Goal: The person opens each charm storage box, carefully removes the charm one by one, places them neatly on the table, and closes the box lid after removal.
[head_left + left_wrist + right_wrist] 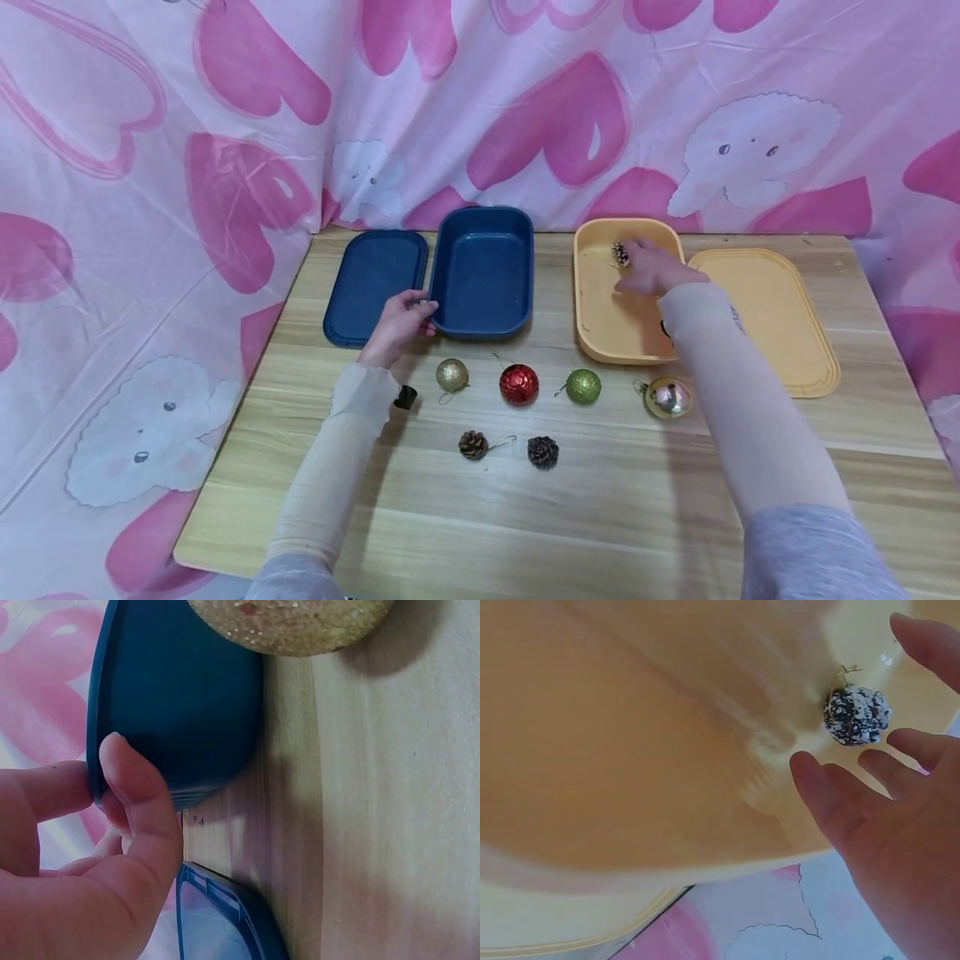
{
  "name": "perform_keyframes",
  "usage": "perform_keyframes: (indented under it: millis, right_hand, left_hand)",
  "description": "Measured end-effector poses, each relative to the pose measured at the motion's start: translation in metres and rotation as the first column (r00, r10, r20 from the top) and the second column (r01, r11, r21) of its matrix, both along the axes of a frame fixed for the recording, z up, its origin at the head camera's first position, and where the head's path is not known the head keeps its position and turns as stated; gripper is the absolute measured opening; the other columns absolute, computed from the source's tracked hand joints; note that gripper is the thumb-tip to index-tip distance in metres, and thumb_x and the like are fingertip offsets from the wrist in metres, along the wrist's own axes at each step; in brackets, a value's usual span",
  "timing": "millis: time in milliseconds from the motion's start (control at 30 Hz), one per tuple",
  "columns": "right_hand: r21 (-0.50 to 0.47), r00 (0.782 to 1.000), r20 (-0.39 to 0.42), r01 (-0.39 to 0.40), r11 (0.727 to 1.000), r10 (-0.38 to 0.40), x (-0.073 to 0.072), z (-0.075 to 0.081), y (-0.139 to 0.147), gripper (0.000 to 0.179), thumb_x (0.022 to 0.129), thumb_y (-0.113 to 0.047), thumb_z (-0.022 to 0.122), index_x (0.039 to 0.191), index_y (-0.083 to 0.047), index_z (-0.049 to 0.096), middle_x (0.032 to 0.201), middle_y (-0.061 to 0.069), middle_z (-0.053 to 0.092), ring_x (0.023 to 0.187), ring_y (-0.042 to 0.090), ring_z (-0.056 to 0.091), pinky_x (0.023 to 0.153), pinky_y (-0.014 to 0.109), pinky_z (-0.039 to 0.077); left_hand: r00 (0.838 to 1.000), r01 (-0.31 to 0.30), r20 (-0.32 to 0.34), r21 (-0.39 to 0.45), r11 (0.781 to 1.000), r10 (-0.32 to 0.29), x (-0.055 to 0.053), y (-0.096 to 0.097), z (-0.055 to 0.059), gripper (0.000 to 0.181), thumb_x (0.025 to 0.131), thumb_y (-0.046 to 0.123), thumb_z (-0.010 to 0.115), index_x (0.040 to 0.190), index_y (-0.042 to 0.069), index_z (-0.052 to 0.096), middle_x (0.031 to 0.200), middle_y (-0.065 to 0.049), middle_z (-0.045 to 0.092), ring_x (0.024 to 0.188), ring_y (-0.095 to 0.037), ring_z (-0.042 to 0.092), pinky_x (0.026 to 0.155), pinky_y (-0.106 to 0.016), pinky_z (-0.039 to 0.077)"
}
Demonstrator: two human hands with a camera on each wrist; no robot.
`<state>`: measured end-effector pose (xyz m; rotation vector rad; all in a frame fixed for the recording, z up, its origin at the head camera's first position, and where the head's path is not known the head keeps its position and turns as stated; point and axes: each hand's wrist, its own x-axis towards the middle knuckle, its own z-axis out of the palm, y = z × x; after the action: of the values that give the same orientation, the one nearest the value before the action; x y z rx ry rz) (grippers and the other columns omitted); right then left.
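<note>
My left hand (405, 321) is at the near left corner of a deep blue container (483, 271). In the left wrist view its thumb and a finger pinch the container's rim (95, 712). My right hand (651, 267) reaches into a yellow container (600, 321), its fingers spread. Beside those fingertips, inside this container, lies a small white-tipped pine cone (857, 715) with a thin gold loop. In the right wrist view the thumb stands apart from the cone.
A blue lid (378, 283) lies left, a yellow lid (772, 321) right. In front sit gold (452, 375), red (519, 384), green (583, 386) and shiny gold-pink (667, 397) balls. Nearer lie two brown pine cones, one with a loop (472, 445), one darker (543, 452). A patterned curtain (547, 117) hangs behind.
</note>
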<state>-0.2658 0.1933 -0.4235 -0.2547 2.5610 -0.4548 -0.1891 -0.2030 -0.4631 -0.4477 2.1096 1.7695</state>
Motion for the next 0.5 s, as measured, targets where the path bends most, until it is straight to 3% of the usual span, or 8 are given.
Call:
perform_keyframes:
  millis: [133,267,500]
  right_hand:
    - [0.004,1.0,-0.029,-0.011,1.0,0.012,-0.0007,-0.002,0.001,0.078,0.09,-0.022,0.06,0.149,0.006,0.019,0.152,0.031,0.015,0.138,0.049,0.023,0.115,0.058,0.022]
    - [-0.008,0.996,-0.087,-0.028,1.0,0.027,-0.0016,-0.0032,0.0006,0.054,0.089,-0.017,0.057,0.133,0.01,0.041,0.138,0.031,0.029,0.123,0.046,0.039,0.11,0.056,0.031]
    - [0.0,0.984,-0.172,-0.056,0.998,0.056,-0.002,-0.003,-0.0048,0.025,0.087,-0.011,0.055,0.105,0.006,0.057,0.114,0.022,0.042,0.103,0.035,0.044,0.095,0.05,0.042]
  left_hand:
    - [1.0,0.005,0.002,-0.005,1.0,-0.005,-0.0005,-0.0001,0.0002,0.047,0.098,0.017,0.056,0.141,0.002,0.042,0.112,-0.019,0.053,0.06,-0.008,0.057,0.065,-0.023,0.055]
    - [1.0,0.005,0.003,-0.005,1.0,-0.005,-0.0002,-0.0005,0.0003,0.047,0.098,0.017,0.055,0.14,0.002,0.042,0.113,-0.02,0.053,0.06,-0.008,0.057,0.064,-0.023,0.055]
    - [1.0,0.005,0.002,-0.008,1.0,-0.005,0.0012,-0.0005,0.0015,0.046,0.099,0.016,0.055,0.14,0.001,0.042,0.116,-0.02,0.053,0.06,-0.009,0.058,0.062,-0.022,0.055]
